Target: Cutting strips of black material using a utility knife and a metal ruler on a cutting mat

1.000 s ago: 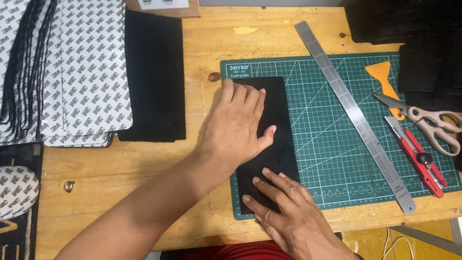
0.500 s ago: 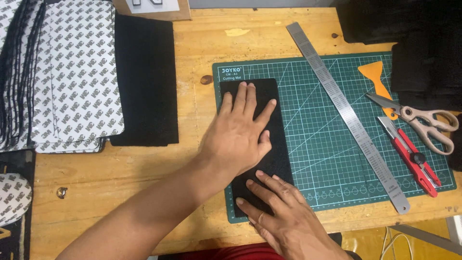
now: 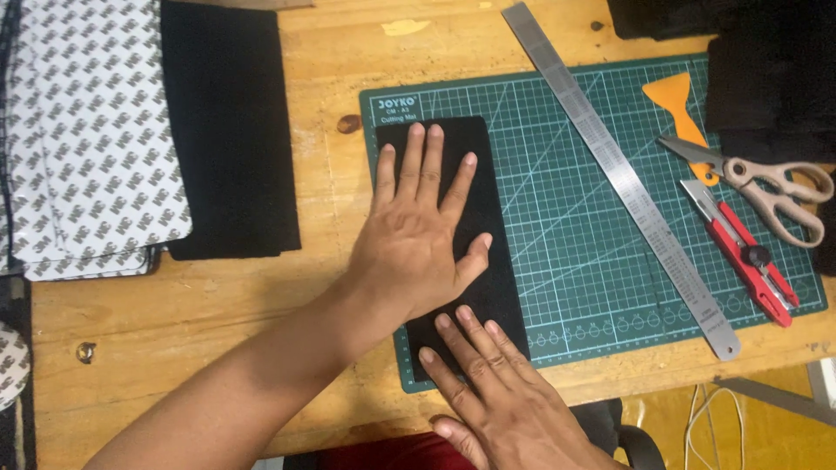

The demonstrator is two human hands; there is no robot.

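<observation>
Left hand [image 3: 418,239] and right hand [image 3: 496,387] spread flat, pressing the black rectangular felt strip [image 3: 488,174] onto the green cutting mat [image 3: 601,244] mid-frame; smoothing step, wants even pressure next

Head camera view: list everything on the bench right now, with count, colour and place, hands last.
Wooden workbench: one, light brown, under everything.
Green gridded cutting mat: one, centre right.
Black rectangular sheet: one, on the mat's left part, under both hands.
Long steel ruler: one, silver, diagonal across the mat.
Orange plastic scraper: one, mat's upper right.
Beige-handled scissors: one, mat's right edge.
Red utility knife: one, below the scissors.
Black sheet stack: one, left of the mat.
White patterned sheets: a pile, count unclear, far left.
Dark fabric pile: one, top right.
Left hand: flat on the black sheet.
Right hand: fingers flat on the sheet's lower end.
</observation>
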